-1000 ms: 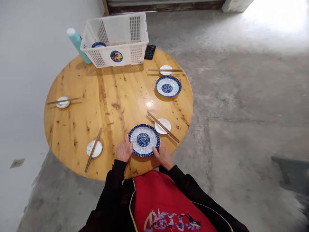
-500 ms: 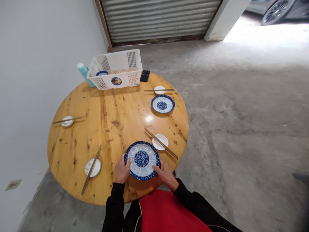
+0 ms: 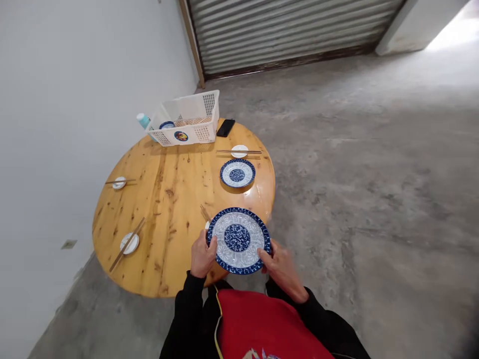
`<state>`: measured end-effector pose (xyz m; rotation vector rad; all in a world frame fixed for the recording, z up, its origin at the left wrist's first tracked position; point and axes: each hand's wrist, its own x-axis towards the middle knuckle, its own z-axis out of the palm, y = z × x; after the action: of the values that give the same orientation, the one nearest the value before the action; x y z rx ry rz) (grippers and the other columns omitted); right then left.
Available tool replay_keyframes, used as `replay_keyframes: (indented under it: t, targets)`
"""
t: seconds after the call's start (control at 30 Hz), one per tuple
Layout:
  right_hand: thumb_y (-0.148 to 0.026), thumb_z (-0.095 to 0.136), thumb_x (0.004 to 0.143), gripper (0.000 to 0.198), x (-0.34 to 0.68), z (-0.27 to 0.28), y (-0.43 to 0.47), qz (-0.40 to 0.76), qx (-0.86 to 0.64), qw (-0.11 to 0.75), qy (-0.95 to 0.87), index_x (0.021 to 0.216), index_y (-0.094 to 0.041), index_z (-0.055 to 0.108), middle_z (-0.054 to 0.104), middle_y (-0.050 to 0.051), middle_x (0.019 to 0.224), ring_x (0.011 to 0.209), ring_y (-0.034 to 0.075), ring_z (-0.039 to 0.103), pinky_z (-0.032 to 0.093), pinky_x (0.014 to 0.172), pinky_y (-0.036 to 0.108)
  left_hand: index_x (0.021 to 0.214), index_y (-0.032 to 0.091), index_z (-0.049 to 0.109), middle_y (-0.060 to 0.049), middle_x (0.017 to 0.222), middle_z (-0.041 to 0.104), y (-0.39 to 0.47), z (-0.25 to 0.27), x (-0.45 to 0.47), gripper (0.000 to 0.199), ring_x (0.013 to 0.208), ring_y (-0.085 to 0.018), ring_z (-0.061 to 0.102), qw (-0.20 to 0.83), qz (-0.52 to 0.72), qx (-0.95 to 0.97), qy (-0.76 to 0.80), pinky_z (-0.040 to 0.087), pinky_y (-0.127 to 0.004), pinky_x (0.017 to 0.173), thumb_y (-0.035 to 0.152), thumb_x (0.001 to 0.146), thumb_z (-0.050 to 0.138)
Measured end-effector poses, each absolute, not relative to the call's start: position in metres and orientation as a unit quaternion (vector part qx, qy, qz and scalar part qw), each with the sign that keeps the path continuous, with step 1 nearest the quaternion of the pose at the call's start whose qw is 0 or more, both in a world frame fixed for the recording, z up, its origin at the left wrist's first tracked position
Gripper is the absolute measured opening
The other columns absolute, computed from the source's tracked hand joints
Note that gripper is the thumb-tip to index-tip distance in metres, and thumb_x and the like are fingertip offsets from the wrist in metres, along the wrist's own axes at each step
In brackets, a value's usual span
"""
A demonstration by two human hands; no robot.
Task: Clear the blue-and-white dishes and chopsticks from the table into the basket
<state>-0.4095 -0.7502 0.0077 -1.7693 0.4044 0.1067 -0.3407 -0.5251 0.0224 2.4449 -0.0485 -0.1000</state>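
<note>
Blue patterning fills the centre and rim of the round, pale plate [image 3: 237, 238], held at the near-right edge of the table [image 3: 179, 204]; the left hand [image 3: 203, 255] and right hand [image 3: 282, 268] each grip its rim. The table is knotty, glossy wood. A white wall [image 3: 75, 124] stands to its left, a corrugated shutter [image 3: 292, 35] beyond; concrete floor [image 3: 374, 189] spreads wide past its right edge.

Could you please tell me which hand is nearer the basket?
Left: the left hand is nearside of the basket, slightly right; the right hand is also nearside, but farther right.
</note>
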Motion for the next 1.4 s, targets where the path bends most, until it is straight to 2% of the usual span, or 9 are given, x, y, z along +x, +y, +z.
replay_keyframes:
  t: [0.1, 0.2, 0.33, 0.63, 0.8, 0.93, 1.13, 1.4]
  targets:
    - [-0.055, 0.047, 0.079, 0.031, -0.419, 0.011, -0.817, 0.015, -0.805, 0.566, 0.174, 0.071, -0.025, 0.051, 0.056, 0.001, 0.056, 0.049, 0.019, 0.056, 0.043, 0.049, 0.03, 0.089, 0.022, 0.054, 0.0, 0.079, 0.063, -0.591, 0.017, -0.353, 0.013, 0.073, -0.017, 0.06, 0.375, -0.057, 0.925, 0.004, 0.043, -0.027, 0.07, 0.032, 0.095, 0.052]
    - [-0.056, 0.048, 0.076, 0.03, -0.422, 0.012, -0.869, 0.016, -0.825, 0.536, 0.178, 0.067, -0.027, 0.048, 0.057, 0.001, 0.052, 0.048, 0.02, 0.057, 0.042, 0.05, 0.03, 0.081, 0.022, 0.048, 0.003, 0.072, 0.053, -0.643, 0.011, -0.36, 0.017, 0.068, -0.015, 0.053, 0.381, -0.08, 0.921, 0.021, 0.038, -0.025, 0.067, 0.028, 0.096, 0.053]
    - [-0.056, 0.05, 0.076, 0.03, -0.412, 0.017, -0.91, 0.063, -0.814, 0.55, 0.174, 0.069, -0.026, 0.049, 0.059, 0.001, 0.05, 0.044, 0.02, 0.06, 0.044, 0.05, 0.03, 0.078, 0.023, 0.044, 0.004, 0.07, 0.047, -0.684, 0.013, -0.357, 0.021, 0.068, -0.014, 0.049, 0.359, -0.094, 0.928, 0.043, 0.034, -0.026, 0.067, 0.026, 0.096, 0.056]
    - [-0.056, 0.055, 0.074, 0.031, -0.313, -0.002, -0.944, 0.081, -0.812, 0.569, 0.104, 0.067, -0.025, 0.05, 0.059, 0.001, 0.049, 0.044, 0.021, 0.061, 0.046, 0.048, 0.03, 0.089, 0.021, 0.051, -0.003, 0.085, 0.067, -0.713, 0.022, -0.295, 0.016, 0.081, -0.019, 0.064, 0.312, -0.081, 0.941, 0.108, 0.035, -0.028, 0.071, 0.03, 0.103, 0.051]
    - [-0.052, 0.056, 0.077, 0.03, -0.231, -0.014, -0.951, 0.104, -0.822, 0.559, 0.045, 0.07, -0.024, 0.052, 0.059, 0.0, 0.053, 0.044, 0.02, 0.061, 0.046, 0.045, 0.029, 0.099, 0.02, 0.055, -0.008, 0.099, 0.074, -0.722, 0.013, -0.238, 0.013, 0.096, -0.023, 0.071, 0.286, -0.096, 0.94, 0.162, 0.04, -0.03, 0.078, 0.027, 0.106, 0.046]
    - [-0.053, 0.056, 0.079, 0.031, -0.166, -0.021, -0.95, 0.138, -0.838, 0.529, 0.005, 0.069, -0.024, 0.05, 0.059, 0.001, 0.056, 0.046, 0.019, 0.06, 0.045, 0.045, 0.028, 0.11, 0.019, 0.057, -0.011, 0.108, 0.076, -0.722, 0.007, -0.194, 0.017, 0.106, -0.026, 0.072, 0.285, -0.109, 0.93, 0.207, 0.043, -0.031, 0.084, 0.029, 0.108, 0.044]
    - [-0.058, 0.048, 0.081, 0.035, -0.097, -0.041, -0.94, 0.109, -0.889, 0.439, -0.07, 0.065, -0.027, 0.045, 0.055, 0.002, 0.056, 0.056, 0.02, 0.054, 0.041, 0.055, 0.031, 0.119, 0.016, 0.059, -0.016, 0.117, 0.076, -0.713, -0.002, -0.144, 0.025, 0.112, -0.029, 0.072, 0.26, -0.159, 0.922, 0.239, 0.045, -0.033, 0.088, 0.029, 0.108, 0.04]
    - [-0.06, 0.044, 0.083, 0.033, -0.061, -0.062, -0.931, 0.161, -0.902, 0.388, -0.095, 0.079, -0.027, 0.047, 0.062, 0.008, 0.069, 0.069, 0.029, 0.062, 0.045, 0.064, 0.038, 0.122, 0.012, 0.059, -0.019, 0.118, 0.076, -0.701, -0.009, -0.118, 0.033, 0.113, -0.031, 0.073, 0.195, -0.216, 0.923, 0.25, 0.049, -0.035, 0.089, 0.033, 0.109, 0.037]
